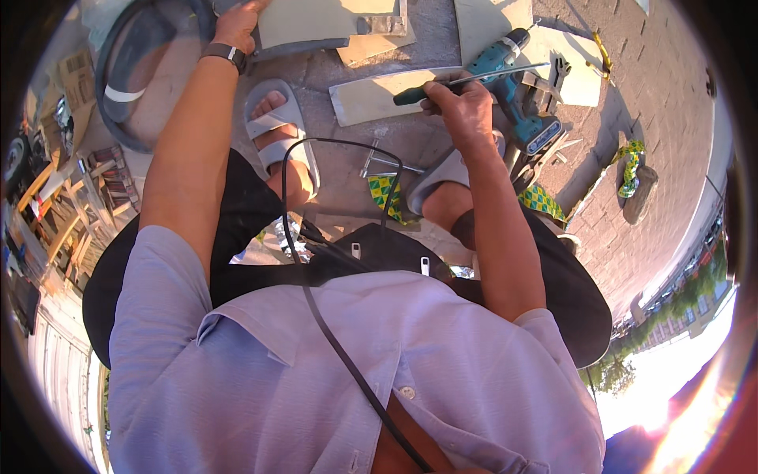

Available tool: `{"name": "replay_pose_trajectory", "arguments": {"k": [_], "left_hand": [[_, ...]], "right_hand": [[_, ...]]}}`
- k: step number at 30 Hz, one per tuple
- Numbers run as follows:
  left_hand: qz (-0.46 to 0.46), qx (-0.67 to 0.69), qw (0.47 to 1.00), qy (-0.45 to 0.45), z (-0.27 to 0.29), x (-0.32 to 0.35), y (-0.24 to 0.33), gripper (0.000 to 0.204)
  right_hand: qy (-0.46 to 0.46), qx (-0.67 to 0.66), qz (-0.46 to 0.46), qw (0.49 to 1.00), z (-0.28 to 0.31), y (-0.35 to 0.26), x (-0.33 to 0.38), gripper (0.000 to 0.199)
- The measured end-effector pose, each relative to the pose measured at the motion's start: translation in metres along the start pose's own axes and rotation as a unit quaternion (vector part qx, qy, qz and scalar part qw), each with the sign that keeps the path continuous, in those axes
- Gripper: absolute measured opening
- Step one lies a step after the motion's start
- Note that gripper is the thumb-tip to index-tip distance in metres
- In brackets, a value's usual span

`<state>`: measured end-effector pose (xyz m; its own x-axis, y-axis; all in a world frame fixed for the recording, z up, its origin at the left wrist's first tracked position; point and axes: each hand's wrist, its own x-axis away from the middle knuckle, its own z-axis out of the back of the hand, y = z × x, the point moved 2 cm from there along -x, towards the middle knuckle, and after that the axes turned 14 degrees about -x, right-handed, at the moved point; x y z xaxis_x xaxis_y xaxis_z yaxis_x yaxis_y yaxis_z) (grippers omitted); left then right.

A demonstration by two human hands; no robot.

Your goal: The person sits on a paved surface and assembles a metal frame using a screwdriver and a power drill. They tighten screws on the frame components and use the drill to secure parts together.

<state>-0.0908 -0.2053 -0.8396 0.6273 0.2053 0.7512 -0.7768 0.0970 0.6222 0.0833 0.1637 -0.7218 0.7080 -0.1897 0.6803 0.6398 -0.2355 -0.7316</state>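
Note:
My right hand (464,109) is closed around a screwdriver (409,96) with a dark green handle. Its long metal shaft points to the right, passing over a teal cordless drill (499,57). At the top edge, my left hand (235,30) is closed at the left corner of a cream panel (304,24) with a dark grey edge; part of the hand is cut off by the frame. A small metal bracket (385,25) sits at the panel's right corner. Between my hands a flat cream board (371,99) lies on the paving.
Beside the drill lie pliers (559,73) and other hand tools. A metal T-shaped tool (379,162) rests between my sandals. A black cable (332,336) hangs across my front. At left are a dark hoop-like strip (101,87) and scrap wood (67,229). A stone (641,193) lies at right.

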Motion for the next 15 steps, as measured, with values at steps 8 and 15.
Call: {"name": "replay_pose_trajectory", "arguments": {"k": [8,15], "left_hand": [[-0.191,-0.418,0.873,0.162,0.016,0.016,0.026,0.059],[-0.493,-0.558,0.664,0.066,-0.108,0.077,0.053,0.083]], "right_hand": [[0.067,0.093,0.253,0.961,-0.023,-0.024,-0.043,0.026],[0.045,0.208,0.386,0.898,-0.053,-0.025,-0.052,0.017]]}}
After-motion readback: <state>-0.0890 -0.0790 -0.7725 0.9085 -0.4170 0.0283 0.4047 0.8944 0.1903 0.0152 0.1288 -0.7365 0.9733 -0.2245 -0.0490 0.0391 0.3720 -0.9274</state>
